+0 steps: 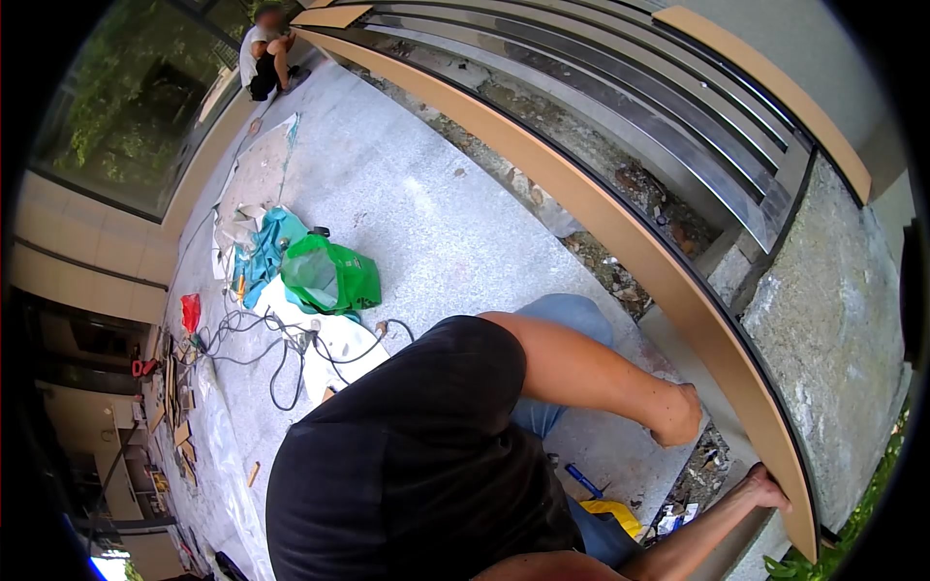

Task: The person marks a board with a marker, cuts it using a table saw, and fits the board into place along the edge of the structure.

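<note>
At the lower right, my right hand (768, 487) grips the near end of a long tan board (591, 198) with a dark edge. Its fingertips are partly hidden by the board. The board runs to the far top left and looks curved by the lens. My left hand (678, 416) hangs bent and curled above the floor's edge, just left of the board; its fingers are turned away, and any held item is hidden. Below it on the floor lie a blue pen-like tool (583, 479), a yellow item (615, 514) and a small white-and-blue packet (676, 519).
Metal rails (620, 107) and a rubble-strewn trench lie beyond the board, beside a rough concrete block (823, 281). A green bag (331, 276), teal cloth (266, 254) and looped cables (276, 334) are on the floor. Another person (264, 58) crouches at the far end.
</note>
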`<state>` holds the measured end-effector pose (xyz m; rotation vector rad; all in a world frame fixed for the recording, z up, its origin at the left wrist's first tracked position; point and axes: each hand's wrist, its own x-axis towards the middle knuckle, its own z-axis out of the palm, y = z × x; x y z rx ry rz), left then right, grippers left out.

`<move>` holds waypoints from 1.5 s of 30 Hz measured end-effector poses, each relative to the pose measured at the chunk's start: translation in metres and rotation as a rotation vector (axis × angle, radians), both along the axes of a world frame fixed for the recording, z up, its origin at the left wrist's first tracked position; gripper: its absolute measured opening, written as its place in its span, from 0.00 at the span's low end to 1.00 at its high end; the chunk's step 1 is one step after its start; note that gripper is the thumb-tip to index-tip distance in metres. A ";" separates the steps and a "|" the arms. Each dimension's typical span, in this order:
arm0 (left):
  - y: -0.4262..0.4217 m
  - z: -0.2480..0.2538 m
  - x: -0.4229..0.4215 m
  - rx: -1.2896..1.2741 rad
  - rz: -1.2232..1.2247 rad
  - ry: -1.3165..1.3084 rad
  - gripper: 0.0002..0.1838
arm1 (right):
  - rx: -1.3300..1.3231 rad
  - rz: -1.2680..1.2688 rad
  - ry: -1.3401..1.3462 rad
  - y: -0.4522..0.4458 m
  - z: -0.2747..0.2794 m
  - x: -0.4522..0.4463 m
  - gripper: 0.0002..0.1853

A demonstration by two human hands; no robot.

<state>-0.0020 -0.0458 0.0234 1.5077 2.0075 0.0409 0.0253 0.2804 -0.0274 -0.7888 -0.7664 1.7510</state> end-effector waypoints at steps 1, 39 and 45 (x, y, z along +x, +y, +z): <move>0.000 -0.002 0.000 0.000 0.001 0.001 0.21 | 0.000 0.002 0.005 0.005 -0.005 0.001 0.56; 0.016 0.060 0.027 0.461 -0.322 -2.067 0.50 | -0.097 -0.074 -0.087 -0.038 0.020 0.032 0.53; 0.012 0.077 0.010 1.148 0.171 -1.677 0.49 | -0.322 -0.101 -0.018 -0.044 0.037 0.003 0.52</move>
